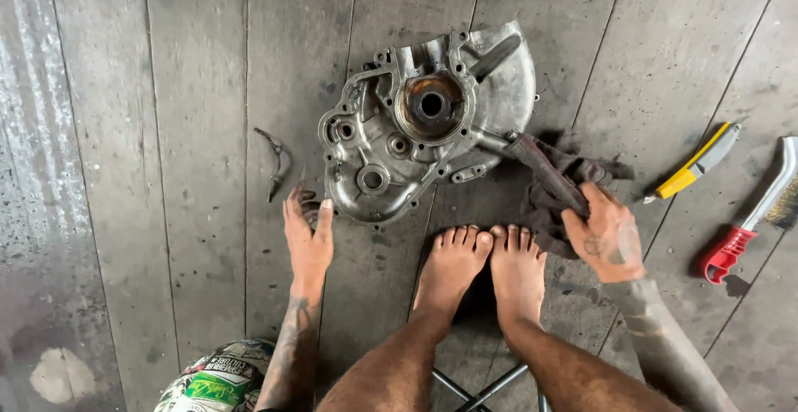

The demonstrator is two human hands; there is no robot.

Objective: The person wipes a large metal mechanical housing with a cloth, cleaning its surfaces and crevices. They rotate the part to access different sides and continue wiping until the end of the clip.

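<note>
Floor (166, 88): grey wooden planks, worn, pale wet-looking streaks far left. Small bent dark metal piece (273, 161) on the planks, left of centre. At right, yellow-and-grey utility knife (697, 162) lying diagonal; just right of it, wire brush with red handle (752, 217), bristle end cut off by the frame edge. Near left corner: round multicoloured thing, probably a helmet (218, 379). Near centre, crossed metal stool legs (482, 389), partly hidden.

A floor of weathered grey wooden planks (183, 129) carries a greasy cast-aluminium engine case (424, 121). A dark crumpled rag (553, 192) lies beneath the gripping hand; beyond it, a yellow-handled utility knife (697, 165) and red-handled wire brush (752, 217). A small bent metal piece (274, 162), possibly a clip, lies opposite.
</note>
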